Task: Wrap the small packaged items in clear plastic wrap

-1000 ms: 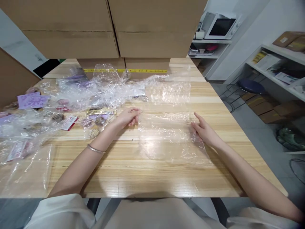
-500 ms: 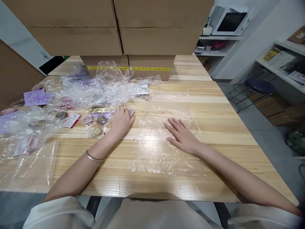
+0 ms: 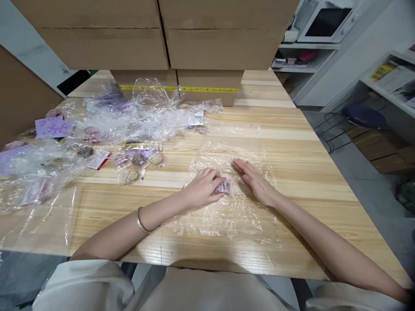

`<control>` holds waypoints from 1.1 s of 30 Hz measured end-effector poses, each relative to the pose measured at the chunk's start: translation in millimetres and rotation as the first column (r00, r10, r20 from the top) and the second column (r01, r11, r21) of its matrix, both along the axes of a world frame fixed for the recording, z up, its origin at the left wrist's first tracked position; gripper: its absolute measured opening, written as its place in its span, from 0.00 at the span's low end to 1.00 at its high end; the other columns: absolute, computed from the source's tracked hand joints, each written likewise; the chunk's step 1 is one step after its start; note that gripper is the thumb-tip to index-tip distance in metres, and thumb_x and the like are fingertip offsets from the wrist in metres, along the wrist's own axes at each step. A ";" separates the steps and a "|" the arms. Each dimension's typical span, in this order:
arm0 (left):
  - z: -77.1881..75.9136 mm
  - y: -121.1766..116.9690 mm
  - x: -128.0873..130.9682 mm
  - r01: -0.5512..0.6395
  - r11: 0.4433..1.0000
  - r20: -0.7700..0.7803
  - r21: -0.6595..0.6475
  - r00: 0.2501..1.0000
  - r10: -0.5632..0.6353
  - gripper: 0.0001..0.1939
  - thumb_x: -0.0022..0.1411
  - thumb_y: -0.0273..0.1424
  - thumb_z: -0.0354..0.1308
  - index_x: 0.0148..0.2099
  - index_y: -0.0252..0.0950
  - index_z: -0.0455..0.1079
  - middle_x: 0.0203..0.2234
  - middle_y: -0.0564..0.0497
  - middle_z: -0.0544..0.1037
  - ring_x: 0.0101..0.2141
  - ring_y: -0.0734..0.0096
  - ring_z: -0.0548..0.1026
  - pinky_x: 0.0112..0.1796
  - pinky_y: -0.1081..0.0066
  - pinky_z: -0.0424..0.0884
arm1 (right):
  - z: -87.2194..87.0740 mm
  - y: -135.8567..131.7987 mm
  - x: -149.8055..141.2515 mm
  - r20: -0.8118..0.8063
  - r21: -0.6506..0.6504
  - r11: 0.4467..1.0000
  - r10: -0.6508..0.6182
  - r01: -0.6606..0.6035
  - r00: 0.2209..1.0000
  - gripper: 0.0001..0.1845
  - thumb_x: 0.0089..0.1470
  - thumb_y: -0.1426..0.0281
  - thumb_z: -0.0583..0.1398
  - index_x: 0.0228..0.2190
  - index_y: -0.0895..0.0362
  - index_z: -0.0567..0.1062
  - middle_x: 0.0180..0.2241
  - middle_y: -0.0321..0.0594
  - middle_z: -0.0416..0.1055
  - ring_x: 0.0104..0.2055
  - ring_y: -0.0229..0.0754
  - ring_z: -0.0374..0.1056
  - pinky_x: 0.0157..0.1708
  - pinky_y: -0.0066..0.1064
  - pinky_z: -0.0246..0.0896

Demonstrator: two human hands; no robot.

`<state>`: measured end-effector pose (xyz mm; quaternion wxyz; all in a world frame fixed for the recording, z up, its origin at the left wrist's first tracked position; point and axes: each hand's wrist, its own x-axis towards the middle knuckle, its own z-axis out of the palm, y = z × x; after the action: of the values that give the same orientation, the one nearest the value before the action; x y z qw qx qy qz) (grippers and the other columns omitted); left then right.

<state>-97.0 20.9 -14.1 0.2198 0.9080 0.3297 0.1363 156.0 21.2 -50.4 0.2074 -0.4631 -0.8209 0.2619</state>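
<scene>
My left hand point(image 3: 205, 189) is closed around a small pinkish packet point(image 3: 223, 187) with pale lettering, at the middle of a clear plastic sheet or bag point(image 3: 223, 220) spread on the table. Just right of the packet, my right hand point(image 3: 256, 180) is turned on its edge over the plastic, fingers stretched out and holding nothing. To the left lie several small wrapped pieces: a light crumbly one point(image 3: 131, 176), a dark one point(image 3: 138, 160), a pale one point(image 3: 156, 158) and another pinkish packet point(image 3: 122, 162).
A heap of crumpled clear wrapping point(image 3: 129, 119) covers the left of the table, with a purple card point(image 3: 53, 128) and a red-white card point(image 3: 99, 160) among it. Stacked cardboard boxes point(image 3: 207, 47) stand at the back. A stool point(image 3: 365, 116) is at the right.
My left hand has moved right and nearer, from the small wrapped pieces onto the clear plastic, carrying the pinkish packet. My right hand has turned from palm-down onto its edge.
</scene>
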 end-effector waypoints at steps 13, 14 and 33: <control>43.8 46.9 -130.5 -0.482 0.875 -0.617 -0.037 0.700 0.359 0.26 0.47 0.26 0.54 0.52 0.37 0.66 0.58 0.40 0.65 0.56 0.45 0.65 0.51 0.55 0.67 | -4.5 -1.0 2.1 -0.085 -0.014 0.999 -0.054 0.053 0.995 0.30 0.69 0.56 0.41 0.67 0.51 0.58 0.68 0.42 0.55 0.71 0.52 0.46 0.69 0.58 0.36; 43.7 48.4 -134.5 -0.461 0.885 -0.597 -0.067 0.730 0.334 0.27 0.46 0.26 0.53 0.52 0.39 0.66 0.59 0.43 0.64 0.56 0.47 0.64 0.51 0.57 0.67 | -4.6 -0.9 2.1 -0.089 -0.019 0.998 -0.061 0.059 0.994 0.31 0.69 0.56 0.41 0.66 0.51 0.58 0.68 0.43 0.55 0.71 0.52 0.46 0.69 0.58 0.36; 90.9 10.4 -35.8 -0.390 0.917 -0.087 -0.081 0.919 0.383 0.12 0.63 0.42 0.61 0.38 0.37 0.74 0.36 0.47 0.76 0.34 0.64 0.73 0.36 0.66 0.66 | 41.6 -16.0 -15.5 -0.411 -0.106 0.994 -0.021 -0.025 0.911 0.26 0.62 0.60 0.60 0.60 0.44 0.64 0.58 0.42 0.68 0.48 0.47 0.72 0.51 0.48 0.68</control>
<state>-132.9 31.3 76.8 0.2206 0.8174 0.5163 0.1292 140.5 5.2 -8.8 0.3496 -0.4072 -0.7440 0.3981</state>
